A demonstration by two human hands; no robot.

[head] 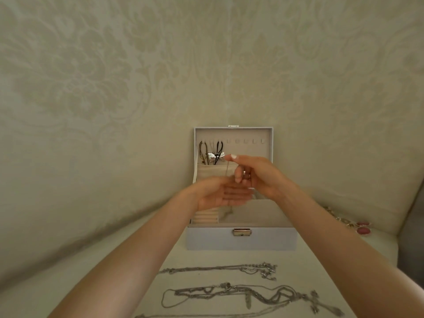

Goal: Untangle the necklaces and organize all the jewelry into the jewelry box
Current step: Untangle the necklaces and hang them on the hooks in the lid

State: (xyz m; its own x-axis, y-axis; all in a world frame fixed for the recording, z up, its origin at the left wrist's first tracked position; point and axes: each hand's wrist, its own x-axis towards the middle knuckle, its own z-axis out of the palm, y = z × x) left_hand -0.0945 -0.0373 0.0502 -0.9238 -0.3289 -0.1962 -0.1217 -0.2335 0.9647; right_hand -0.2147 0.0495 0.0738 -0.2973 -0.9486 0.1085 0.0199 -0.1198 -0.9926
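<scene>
In the head view, the only 1 given, the right hand (pixel 254 177) is raised in front of the open jewelry box (pixel 241 242). Its thumb and forefinger are nipped together on the top of a thin chain (pixel 226 168), and the other fingers are curled loosely below. The chain hangs almost straight down, long axis vertical, to the left hand (pixel 220 193). That hand sits lower and nearer the camera, with its fingers straight and close together. Whether its thumb also nips the chain's lower end I cannot tell. The upright lid (pixel 267 148) stands just behind the pinch. Its bare hooks (pixel 245 141) lie above and slightly right of the right fingertips, so the right hand is the nearer 1 for hanging the chain, a short lift up and back, I judge. The leftmost hooks already carry dark cord necklaces (pixel 205 152) and a silver winged pendant (pixel 214 156), whose ends drop into the lid's fabric pocket (pixel 213 172). In the base, the ring rolls (pixel 205 218) at front left look bare. The compartment beside them (pixel 229 213) holds something pale that I cannot make out. In front of the box, 2 bundles of silver necklaces (pixel 241 292) lie across the surface, looking tangled. Pink stone pieces (pixel 363 229) lie well off to the right.
</scene>
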